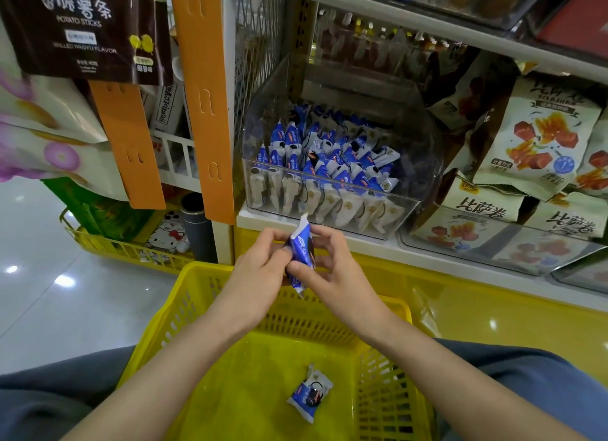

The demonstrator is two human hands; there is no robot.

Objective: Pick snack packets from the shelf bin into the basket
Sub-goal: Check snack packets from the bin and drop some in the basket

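A clear plastic shelf bin [263,118] holds several blue and white snack packets [332,164]. Below it stands a yellow basket [197,276] on my lap, with one blue and white packet [311,393] lying on its floor. Above the basket's far rim, both hands hold another blue and white packet [301,251] upright. My left hand [260,259] pinches its left side, and my right hand [332,263] grips its right side with thumb and fingers.
Beige snack bags [539,144] fill clear bins to the right of the shelf bin. An orange hanging strip [204,105] and a dark potato-stick bag [85,29] hang at left. A second yellow basket [131,246] with goods sits on the shiny floor at left.
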